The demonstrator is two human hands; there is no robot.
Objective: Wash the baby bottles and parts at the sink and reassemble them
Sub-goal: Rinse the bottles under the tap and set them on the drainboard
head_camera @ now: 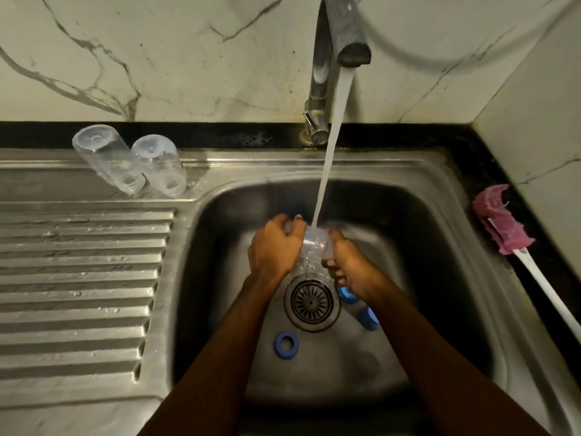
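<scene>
Clear bottle (314,248) held low in the sink (440,221), above the drain (312,299), under the tap (349,42) stream. Left hand (276,247) and right hand (345,267): each grip clamped on the bottle, one per side.

Risks (judged):
- Wet plastic slips and drops among the blue rings (286,343) on the basin floor.
- Stream glances off the bottle wall and splashes the desk (465,143).

Orientation: long axis runs roughly from tap side toward the person, far end meeting the stream. Blurred, so which end is the mouth cannot be told.

Two other bottles (107,162) stand mouth-down on the drainboard (78,262).
</scene>
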